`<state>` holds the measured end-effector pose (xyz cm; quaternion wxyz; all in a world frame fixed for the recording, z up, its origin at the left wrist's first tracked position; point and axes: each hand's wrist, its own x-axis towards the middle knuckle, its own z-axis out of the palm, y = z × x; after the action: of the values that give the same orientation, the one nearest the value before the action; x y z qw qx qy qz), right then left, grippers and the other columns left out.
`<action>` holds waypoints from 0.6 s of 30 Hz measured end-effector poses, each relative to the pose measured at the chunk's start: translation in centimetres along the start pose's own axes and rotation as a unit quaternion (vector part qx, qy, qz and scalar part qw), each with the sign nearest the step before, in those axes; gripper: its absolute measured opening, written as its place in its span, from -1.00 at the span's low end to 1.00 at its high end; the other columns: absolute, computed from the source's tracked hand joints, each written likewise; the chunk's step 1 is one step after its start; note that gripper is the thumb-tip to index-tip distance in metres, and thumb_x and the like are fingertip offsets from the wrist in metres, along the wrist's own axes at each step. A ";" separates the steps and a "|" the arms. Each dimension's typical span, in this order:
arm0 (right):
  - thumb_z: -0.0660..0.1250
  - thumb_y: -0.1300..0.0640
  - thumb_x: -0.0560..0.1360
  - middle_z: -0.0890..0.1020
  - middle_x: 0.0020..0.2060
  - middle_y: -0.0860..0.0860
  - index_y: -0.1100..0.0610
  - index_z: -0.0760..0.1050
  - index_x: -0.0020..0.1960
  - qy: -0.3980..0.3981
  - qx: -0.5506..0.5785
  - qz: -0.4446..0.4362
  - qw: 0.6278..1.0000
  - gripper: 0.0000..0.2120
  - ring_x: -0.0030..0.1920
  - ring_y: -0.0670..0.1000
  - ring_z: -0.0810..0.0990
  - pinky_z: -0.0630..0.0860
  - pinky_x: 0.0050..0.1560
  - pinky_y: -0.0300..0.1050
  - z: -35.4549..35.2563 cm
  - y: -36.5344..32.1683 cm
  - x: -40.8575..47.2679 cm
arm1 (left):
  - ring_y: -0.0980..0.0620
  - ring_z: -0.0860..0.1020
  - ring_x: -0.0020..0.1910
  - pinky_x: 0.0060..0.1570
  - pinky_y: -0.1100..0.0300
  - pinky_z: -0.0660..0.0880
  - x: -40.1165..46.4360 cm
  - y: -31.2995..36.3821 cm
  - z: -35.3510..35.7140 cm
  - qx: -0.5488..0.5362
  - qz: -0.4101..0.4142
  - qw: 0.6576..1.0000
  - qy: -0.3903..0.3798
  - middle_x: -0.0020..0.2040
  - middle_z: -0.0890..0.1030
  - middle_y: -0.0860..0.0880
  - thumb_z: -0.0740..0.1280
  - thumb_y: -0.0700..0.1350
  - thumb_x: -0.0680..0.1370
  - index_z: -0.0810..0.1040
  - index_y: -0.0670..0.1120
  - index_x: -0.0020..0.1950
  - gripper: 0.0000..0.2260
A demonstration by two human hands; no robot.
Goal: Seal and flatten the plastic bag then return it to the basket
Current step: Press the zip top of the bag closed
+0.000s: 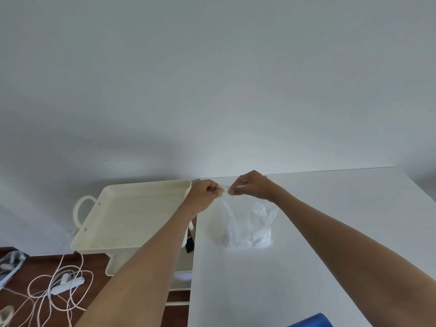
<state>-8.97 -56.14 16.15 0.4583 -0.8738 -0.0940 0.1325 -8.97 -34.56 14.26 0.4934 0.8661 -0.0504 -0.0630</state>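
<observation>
Your bag point(245, 223) is thin clear plastic film, crinkled, glossy where it catches light. The table point(306, 232) under it is smooth, matt white. The basket point(132, 215) beside it looks like cream-painted metal, its floor perforated with fine holes, finish satin. The floor point(94, 263) is dark reddish wood, slightly glossy. The cables point(54, 286) on it are smooth white plastic. The wall point(212, 79) is matt white.

The left forearm point(151, 256) hides part of the cream perforated metal basket point(132, 215) and its lower tier. A blue rounded object point(313, 321) is cut off by the bottom edge. Contents of the clear crumpled plastic bag point(245, 223) cannot be determined.
</observation>
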 end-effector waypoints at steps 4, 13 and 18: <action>0.56 -0.14 0.44 0.78 -0.11 -0.04 0.02 0.75 -0.05 -0.003 0.002 -0.008 1.000 -0.76 0.09 0.02 0.71 0.38 0.45 0.29 0.3 -0.1 0.1 | 0.10 0.58 -0.07 -0.05 0.38 0.44 -0.1 0.1 0.2 0.019 0.027 0.999 -0.007 -0.10 0.66 -0.02 0.48 -0.17 0.53 0.64 -0.10 -0.13 -0.94; 0.54 -0.17 0.46 0.78 0.00 -0.10 0.02 0.75 0.01 0.026 -0.080 -0.025 0.996 -0.72 0.18 -0.08 0.66 0.18 0.32 0.04 0.3 -0.4 0.1 | 0.30 0.60 -0.07 0.04 0.32 0.46 -0.1 0.1 -0.1 -0.001 0.011 1.000 0.008 -0.12 0.69 0.09 0.52 -0.13 0.50 0.71 -0.17 -0.07 -0.89; 0.58 -0.02 0.46 0.79 -0.04 -0.01 0.08 0.76 0.01 0.010 -0.026 -0.010 1.000 -0.79 0.11 -0.01 0.71 0.53 0.32 0.04 -1.2 0.3 -0.1 | 0.17 0.61 -0.09 0.06 0.19 0.51 0.0 0.0 -1.4 0.006 0.005 1.000 0.013 -0.10 0.71 0.05 0.51 -0.12 0.51 0.70 -0.12 -0.10 -0.92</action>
<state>-8.71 -57.28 16.53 0.4376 -0.8858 -0.1017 0.1167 -8.75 -33.41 14.94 0.4890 0.8695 -0.0487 -0.0492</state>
